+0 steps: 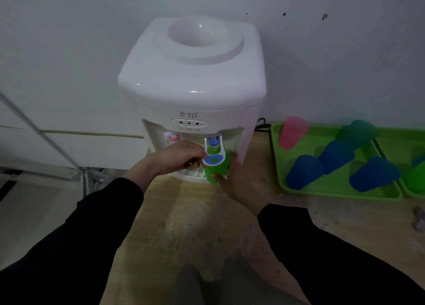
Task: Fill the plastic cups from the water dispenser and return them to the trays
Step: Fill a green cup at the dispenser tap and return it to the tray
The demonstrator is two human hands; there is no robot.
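A white water dispenser (193,90) stands on the wooden floor against the wall. My right hand (234,180) is wrapped around a green plastic cup (217,170), holding it under the blue tap (213,143) on the dispenser's right side. The fingers of my left hand (181,158) pinch the white and blue tap lever (213,161) just above the cup. A red tap (173,138) sits to the left, untouched. Whether water is flowing is hidden by the lever.
A green tray (279,166) to the right holds a pink cup (292,132), a teal cup (358,132) and three blue cups (303,172), all upside down. A second green tray (391,141) lies further right. A grey metal stand (92,175) is at the left.
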